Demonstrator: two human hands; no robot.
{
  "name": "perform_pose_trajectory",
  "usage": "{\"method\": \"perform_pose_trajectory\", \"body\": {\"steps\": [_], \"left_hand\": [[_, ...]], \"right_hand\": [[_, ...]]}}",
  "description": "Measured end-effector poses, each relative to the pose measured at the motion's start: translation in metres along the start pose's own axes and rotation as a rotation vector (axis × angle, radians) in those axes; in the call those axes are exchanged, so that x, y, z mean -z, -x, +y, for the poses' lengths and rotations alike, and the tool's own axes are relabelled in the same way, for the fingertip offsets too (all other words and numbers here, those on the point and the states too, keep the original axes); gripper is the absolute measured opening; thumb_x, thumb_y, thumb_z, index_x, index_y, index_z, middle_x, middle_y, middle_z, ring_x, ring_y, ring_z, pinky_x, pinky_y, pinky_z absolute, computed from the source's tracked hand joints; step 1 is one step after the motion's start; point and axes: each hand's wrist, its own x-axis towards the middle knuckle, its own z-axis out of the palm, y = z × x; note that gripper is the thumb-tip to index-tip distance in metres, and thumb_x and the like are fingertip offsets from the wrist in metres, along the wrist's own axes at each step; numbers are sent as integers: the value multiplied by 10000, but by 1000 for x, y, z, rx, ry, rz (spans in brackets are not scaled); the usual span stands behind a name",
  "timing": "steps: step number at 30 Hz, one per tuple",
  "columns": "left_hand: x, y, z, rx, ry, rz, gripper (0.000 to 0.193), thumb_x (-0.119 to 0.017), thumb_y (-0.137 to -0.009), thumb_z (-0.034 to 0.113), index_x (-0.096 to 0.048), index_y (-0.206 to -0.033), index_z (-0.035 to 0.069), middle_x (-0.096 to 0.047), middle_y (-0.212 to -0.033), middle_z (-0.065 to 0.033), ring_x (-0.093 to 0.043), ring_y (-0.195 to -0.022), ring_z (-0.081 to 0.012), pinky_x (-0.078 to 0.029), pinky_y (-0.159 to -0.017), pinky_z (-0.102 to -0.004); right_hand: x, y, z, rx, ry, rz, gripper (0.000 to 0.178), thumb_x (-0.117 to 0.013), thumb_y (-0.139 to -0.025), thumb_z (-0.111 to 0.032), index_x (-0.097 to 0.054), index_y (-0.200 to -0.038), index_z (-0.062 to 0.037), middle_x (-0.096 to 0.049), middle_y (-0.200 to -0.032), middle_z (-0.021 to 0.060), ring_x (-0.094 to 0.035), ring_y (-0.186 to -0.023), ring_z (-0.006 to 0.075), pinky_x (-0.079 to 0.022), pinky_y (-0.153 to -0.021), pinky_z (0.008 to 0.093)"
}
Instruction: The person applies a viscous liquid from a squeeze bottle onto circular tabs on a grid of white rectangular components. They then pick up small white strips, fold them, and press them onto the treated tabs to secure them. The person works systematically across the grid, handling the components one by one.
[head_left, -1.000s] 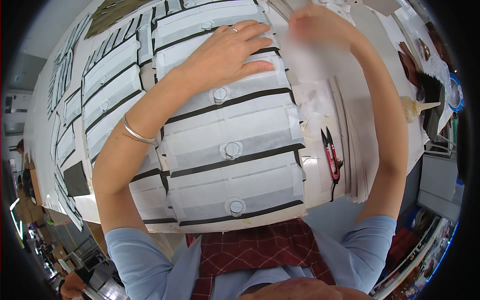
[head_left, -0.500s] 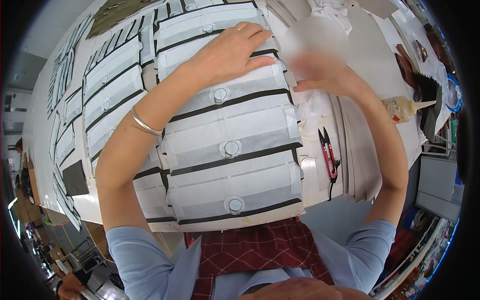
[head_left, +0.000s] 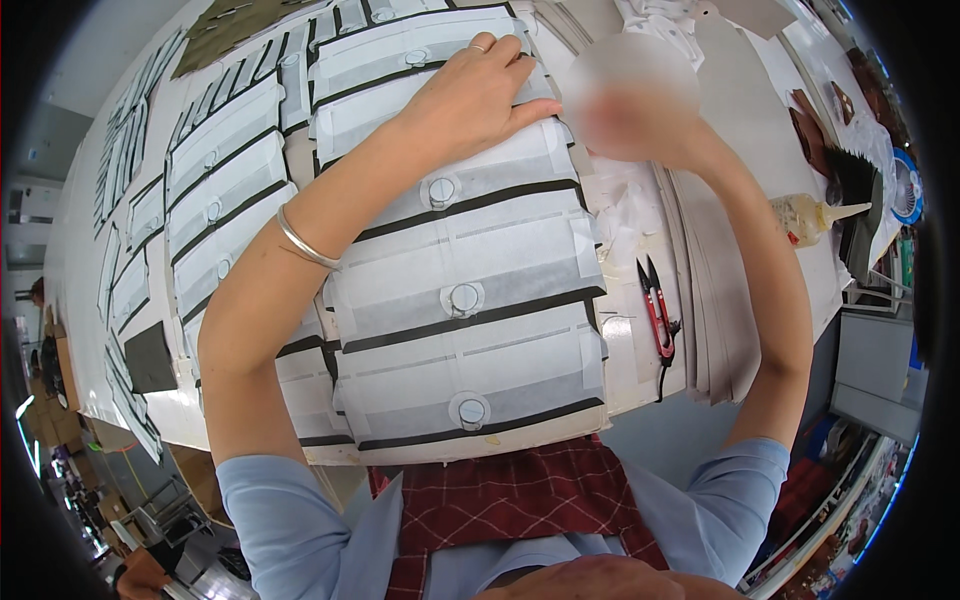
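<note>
My left hand [head_left: 478, 98] rests on the far part of a column of white-faced fabric panels with black edges. Its thumb stretches out to the right, apart from the bent fingers, and nothing shows in its grip. Under the thumb and fingers lies one panel [head_left: 365, 125], partly covered by my forearm. Closer to me, more panels [head_left: 400, 385] overlap in a row, each with a round metallic disc [head_left: 470, 411] near its lower edge. To the right of the column is my right hand [head_left: 645, 125]; a blur hides its fingers and anything they may hold.
Red-handled thread snips [head_left: 657, 318] lie right of the panels, beside a stack of grey-beige sheets [head_left: 715, 320]. A glue bottle [head_left: 805, 218] with a pointed nozzle lies past my right forearm. More panels [head_left: 225, 150] and a dark square piece [head_left: 149, 357] are on the left.
My left hand has shifted slightly, its thumb a little farther right and up. My right hand has drawn up and its thumb no longer shows clearly. The panels look unmoved.
</note>
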Motion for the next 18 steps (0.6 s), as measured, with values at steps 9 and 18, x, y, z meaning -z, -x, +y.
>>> {"method": "perform_pose_trajectory", "body": {"steps": [9,18], "left_hand": [[2,0,-6,-5,8,-10,524,-608,-986,435,-650,-1250,-16,-581,-1100,-158,-526,-1072,-324,-486,-952,-402],[5,1,-11,65,66,-6,530,-588,-1002,423,-629,-1265,-36,-590,-1191,-168,-563,-1125,-331,-467,-993,-404]], "right_hand": [[1,1,-3,-105,17,-257,45,-695,-876,-54,-671,-882,-17,-606,-721,-12,-532,-624,81,-453,-586,251],[13,13,0,-1,144,-70,96,-682,-856,-11,-686,-951,3,-637,-790,34,-582,-722,118,-496,-657,279]]}}
